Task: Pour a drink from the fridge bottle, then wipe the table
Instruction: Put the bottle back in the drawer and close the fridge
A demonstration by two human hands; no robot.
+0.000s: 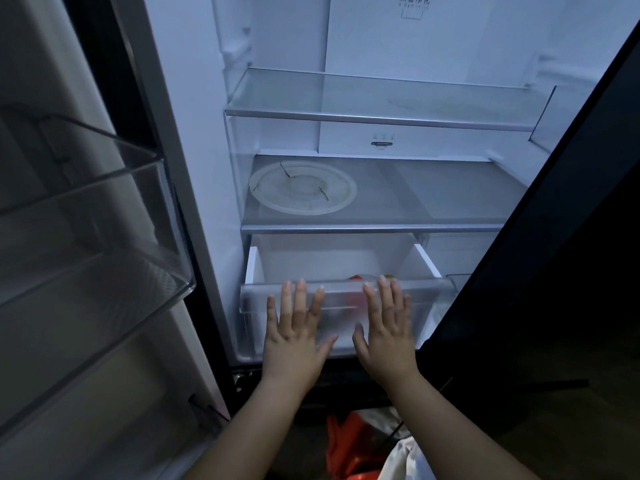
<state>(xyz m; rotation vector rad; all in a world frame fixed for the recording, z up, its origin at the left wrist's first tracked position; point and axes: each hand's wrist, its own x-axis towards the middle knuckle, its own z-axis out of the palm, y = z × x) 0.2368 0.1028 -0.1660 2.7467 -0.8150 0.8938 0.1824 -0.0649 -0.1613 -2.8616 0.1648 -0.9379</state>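
Note:
I look into an open fridge. At the bottom a clear drawer (pixel 343 289) is pulled partly out. My left hand (pixel 294 327) and my right hand (pixel 388 323) both press flat against its frosted front, fingers straight and spread. Behind the front, between my hands, something red (pixel 358 299) shows blurred through the plastic, with a bit of red and yellow at the rim; I cannot tell what it is. No bottle is plainly visible.
A cracked clear round plate (pixel 303 187) lies on the middle shelf. The glass shelf (pixel 381 98) above holds nothing. The left door's clear bins (pixel 104 209) stand open at left; the dark right door (pixel 554 220) crowds the right. An orange-red bag (pixel 349 448) lies on the floor below.

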